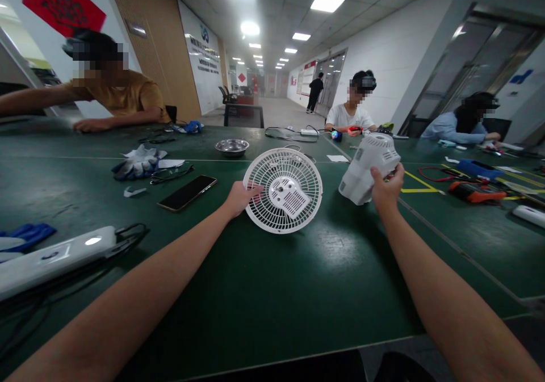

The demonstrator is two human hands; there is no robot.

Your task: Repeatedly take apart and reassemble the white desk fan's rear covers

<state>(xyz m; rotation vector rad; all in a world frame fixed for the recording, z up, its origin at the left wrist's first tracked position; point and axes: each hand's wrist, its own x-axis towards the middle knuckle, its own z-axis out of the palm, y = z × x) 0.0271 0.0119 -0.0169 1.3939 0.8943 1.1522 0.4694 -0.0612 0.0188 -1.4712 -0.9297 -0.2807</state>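
A round white fan grille (267, 212) is tilted up in front of me, with a slotted plate at its centre. My left hand (238, 198) is closed on its left rim, some fingertips showing through the bars. To the right, my right hand (388, 186) grips a white plastic housing (361, 169) with vent slots on its top end. The housing is held tilted above the table, apart from the grille. Behind the grille, thin wires show in part.
A black phone (188, 193), gloves (138, 162) and a steel bowl (232, 147) lie on the green table (272, 302). A white power strip (57, 260) is at the left. An orange multimeter (476, 192) lies right. People sit across the table, one in a yellow shirt (128, 95).
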